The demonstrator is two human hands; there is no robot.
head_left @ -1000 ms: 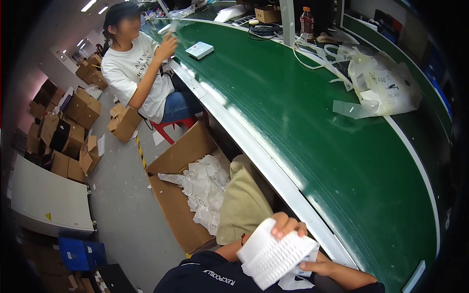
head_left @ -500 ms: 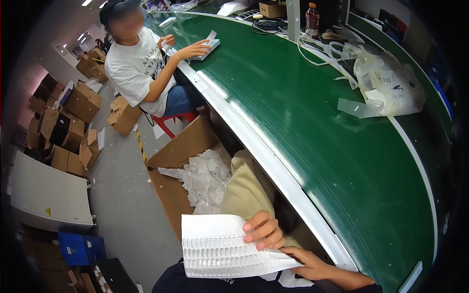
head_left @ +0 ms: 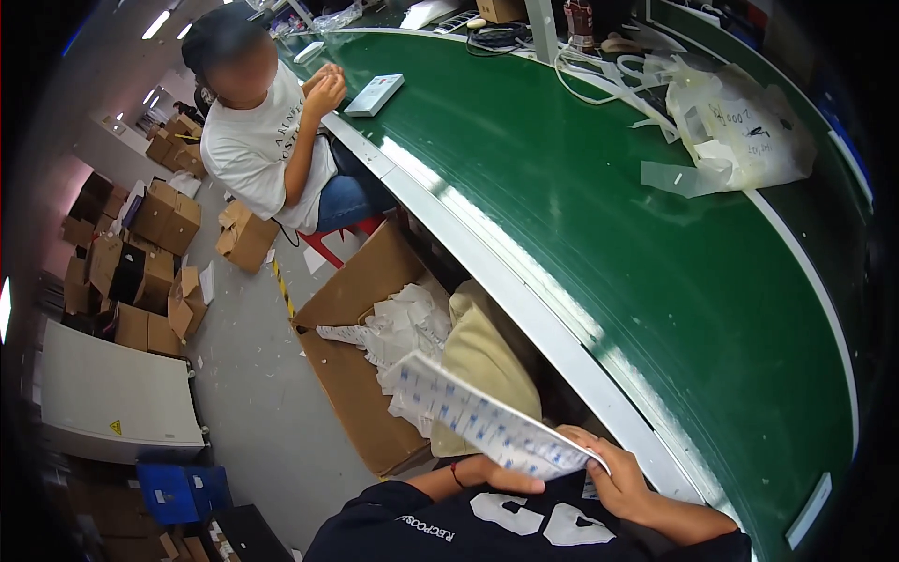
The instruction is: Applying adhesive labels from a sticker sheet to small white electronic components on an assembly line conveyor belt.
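Observation:
A white sticker sheet [head_left: 468,412], printed with rows of blue marks on the side that shows, slants up from my lap toward the carton. My right hand [head_left: 613,478] grips its lower right end, fingers bent round the edge. Against the sheet's near edge lies the thumb of my left hand [head_left: 510,478], whose fingers are hidden behind the sheet; it appears to hold the sheet from below. A little of another blue-marked piece shows beneath the right hand.
A cardboard carton [head_left: 342,375] with crumpled white backing paper [head_left: 407,318] stands left of my knee. The green worktable [head_left: 599,234] curves along my right, bearing a plastic bag [head_left: 740,131]. Across the far left, a person [head_left: 272,140] sits by a small white box [head_left: 375,96].
The sheet has tilted, turning from its white slotted face to its blue-marked side. My left hand's fingers have left its top face. The other person's hand has come off the small box.

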